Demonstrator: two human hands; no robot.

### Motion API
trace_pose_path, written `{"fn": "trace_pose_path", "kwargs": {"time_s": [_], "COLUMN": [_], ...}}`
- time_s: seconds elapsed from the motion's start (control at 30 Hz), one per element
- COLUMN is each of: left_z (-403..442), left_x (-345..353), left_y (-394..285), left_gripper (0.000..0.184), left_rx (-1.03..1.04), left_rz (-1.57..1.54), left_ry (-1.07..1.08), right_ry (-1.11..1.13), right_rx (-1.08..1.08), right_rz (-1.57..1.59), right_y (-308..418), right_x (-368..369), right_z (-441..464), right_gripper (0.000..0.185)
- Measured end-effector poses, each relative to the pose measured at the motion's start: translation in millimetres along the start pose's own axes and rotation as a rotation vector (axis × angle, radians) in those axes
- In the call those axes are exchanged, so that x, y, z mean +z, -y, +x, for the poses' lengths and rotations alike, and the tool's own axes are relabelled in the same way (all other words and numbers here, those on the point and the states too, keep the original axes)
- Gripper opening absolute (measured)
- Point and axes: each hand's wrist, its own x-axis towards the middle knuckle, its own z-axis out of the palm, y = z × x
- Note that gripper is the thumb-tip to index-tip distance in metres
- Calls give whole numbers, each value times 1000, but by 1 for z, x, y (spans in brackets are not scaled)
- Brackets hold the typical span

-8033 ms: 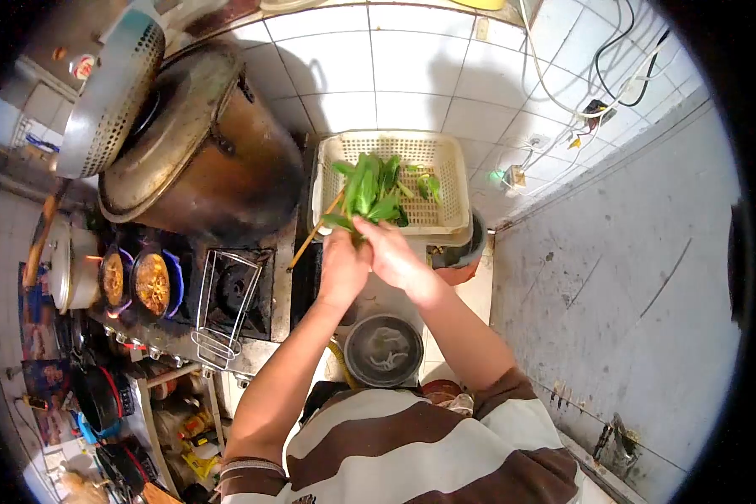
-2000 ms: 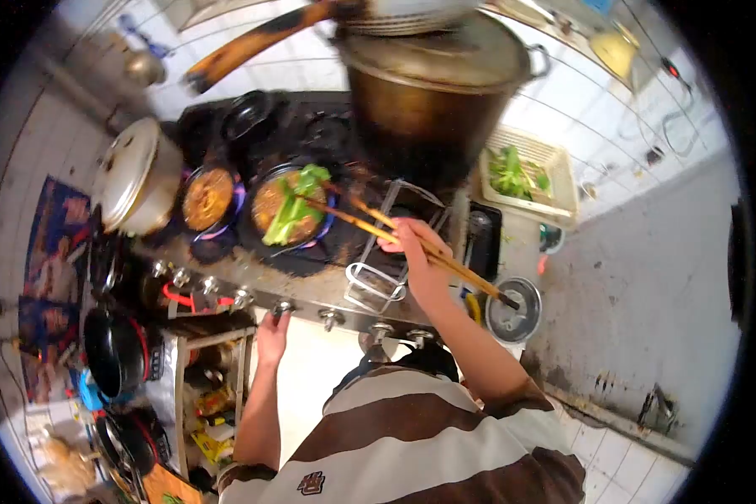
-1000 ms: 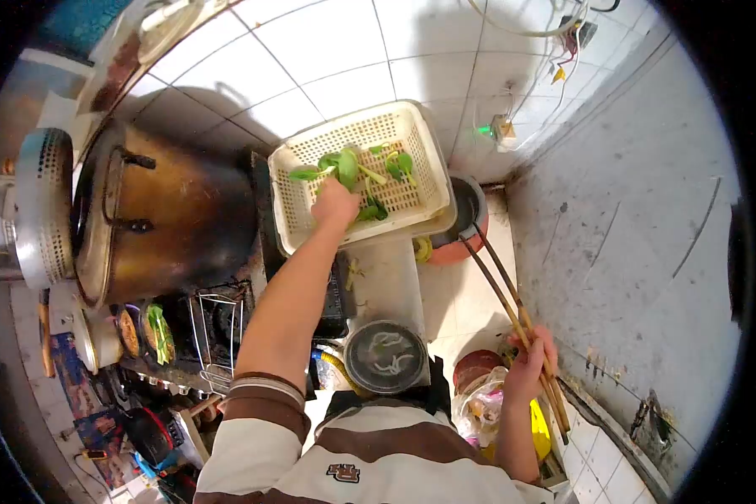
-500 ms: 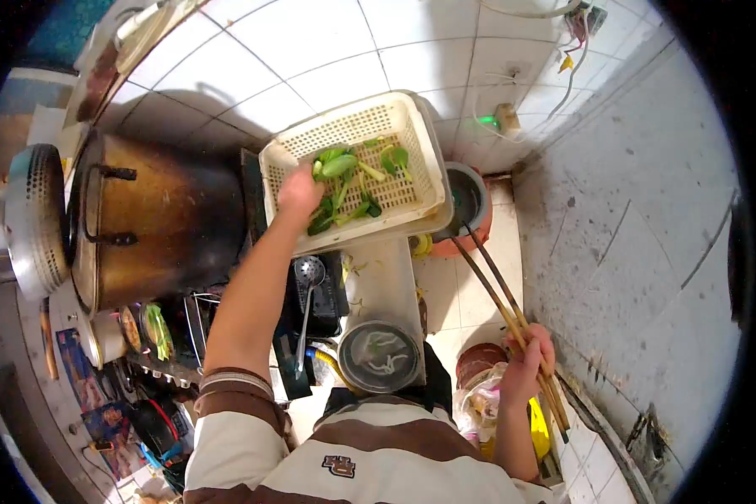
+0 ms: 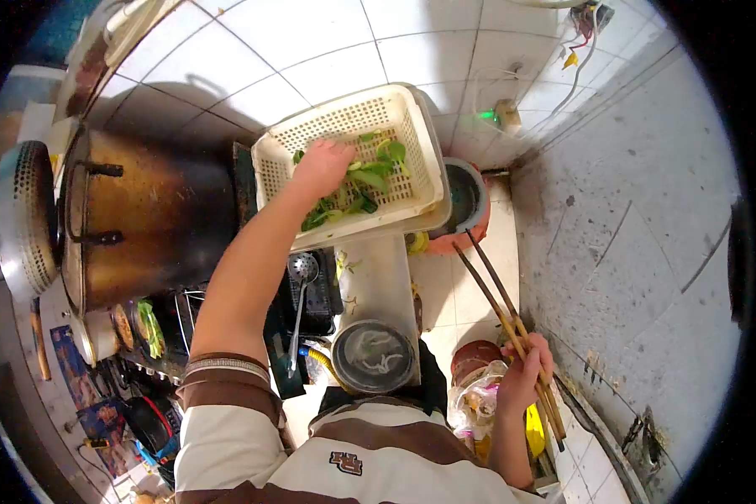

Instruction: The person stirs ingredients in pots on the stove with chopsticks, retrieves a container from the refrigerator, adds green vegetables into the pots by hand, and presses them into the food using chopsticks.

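Note:
My left hand (image 5: 323,166) is inside a cream plastic basket (image 5: 428,160), its fingers curled down on leafy greens (image 5: 370,175). The fingertips are partly hidden, but stems show right beside them. More green leaves lie loose across the basket's slotted bottom. Off to the right, my right hand (image 5: 525,374) is closed around a pair of long wooden chopsticks (image 5: 506,304). Their dark tips point up and away, near the rim of a reddish bucket (image 5: 479,227) with a grey container inside.
A big stained pot (image 5: 160,223) stands on the left. Below the basket are a slotted ladle (image 5: 302,277) on a black tray and a round bowl (image 5: 375,357) holding pale strips. A bag-lined bin (image 5: 479,395) sits low right. A grey wall (image 5: 630,218) bounds the right.
My left hand has moved right and slightly up inside the basket, over the greens, and some leaves have shifted. My right hand and the chopsticks have barely moved.

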Motion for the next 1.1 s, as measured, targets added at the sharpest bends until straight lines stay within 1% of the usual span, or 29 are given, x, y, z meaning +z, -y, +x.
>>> {"fn": "trace_pose_path", "kwargs": {"time_s": [0.03,0.1,0.13,0.17,0.23,0.27,0.37,0.4,0.5,0.53,0.63,0.67,0.77,0.87,0.97,1.07,1.1], "left_z": [-1,-3,-8,-12,-22,-28,-42,-47,-58,-64,-69,-68,-70,-70,-68,-67,-69], "left_x": [-7,-25,-26,-29,-58,-48,-38,-13,7,-12,-13,-15,23,17,12,-11,-15], "left_y": [5,17,29,34,30,36,30,36,27,18,10,7,7,-5,-2,9,10], "left_gripper": [26,23,50,48,46,48,51,51,47,44,46,42,35,32,30,27,26], "left_rx": [-65,-200,-184,-302,-538,-457,-531,-521,-460,-394,-332,-360,-333,-426,-499,-612,-622], "left_rz": [-30,-89,-141,-306,-641,-576,-518,-528,-864,-884,-712,-621,-387,-368,-448,-854,-1018], "left_ry": [62,187,125,149,193,102,217,181,3,32,315,387,427,377,370,307,295], "right_ry": [2,-25,-41,2,90,76,56,61,73,75,87,94,114,115,116,156,172], "right_rx": [-11,54,85,57,-1,13,53,65,63,55,57,38,4,2,-18,-49,-64], "right_rz": [-7,37,60,59,54,64,91,96,85,78,87,84,86,82,40,15,6], "right_y": [-1,11,16,14,7,5,5,10,7,5,13,12,7,11,9,18,21], "right_x": [0,10,15,14,9,10,18,24,24,22,27,26,25,30,32,42,46], "right_z": [0,0,0,2,5,5,6,6,6,6,4,4,2,0,1,6,9], "right_gripper": [22,20,19,20,22,22,22,22,22,22,23,22,22,22,21,22,22]}}
